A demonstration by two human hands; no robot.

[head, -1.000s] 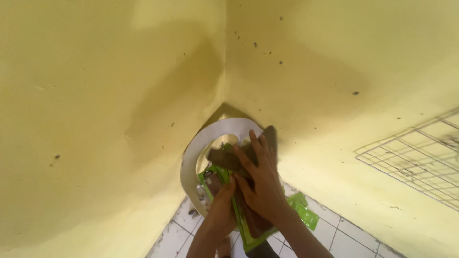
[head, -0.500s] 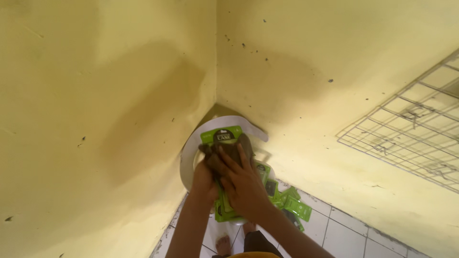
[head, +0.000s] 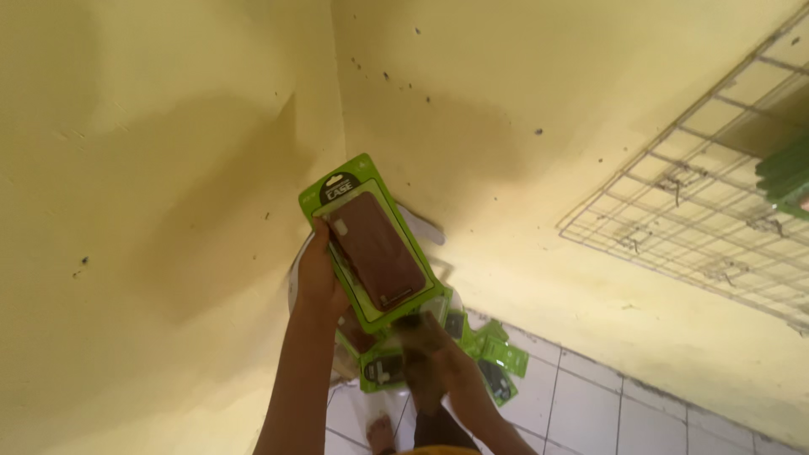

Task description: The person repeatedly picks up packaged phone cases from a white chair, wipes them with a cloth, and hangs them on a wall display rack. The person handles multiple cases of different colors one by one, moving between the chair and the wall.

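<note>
Since half a second ago, left hand (head: 318,282) is lifting one pack (head: 374,244) up out of the heap, and the view is swinging so the wire rack (head: 699,202) is showing bigger on the right. Pack is a green card with a brown phone case under clear plastic; I'm seeing it tilted, held up against the yellow wall corner (head: 337,126). Left fingers are clamped on its left edge, thumb side hidden behind the card. Right hand (head: 430,354) is blurring lower down, over the other packs (head: 484,362); I cannot tell if its fingers are apart or closed.

My judgement on doing this well: I'm keeping the grip on the card edge, not on the blister, so the plastic isn't denting, and I'm holding the card flat to the camera so the front is reading clearly. Right hand should be steadying the heap so nothing is sliding off.

Containers: a pale round tub (head: 295,278) is sitting in the corner on the tiled floor (head: 624,404), mostly hidden behind the left hand; several more green packs are spilling over and beside it. The wire rack is leaning on the wall, with some green items (head: 788,173) at its far right edge, too cropped to identify.
</note>
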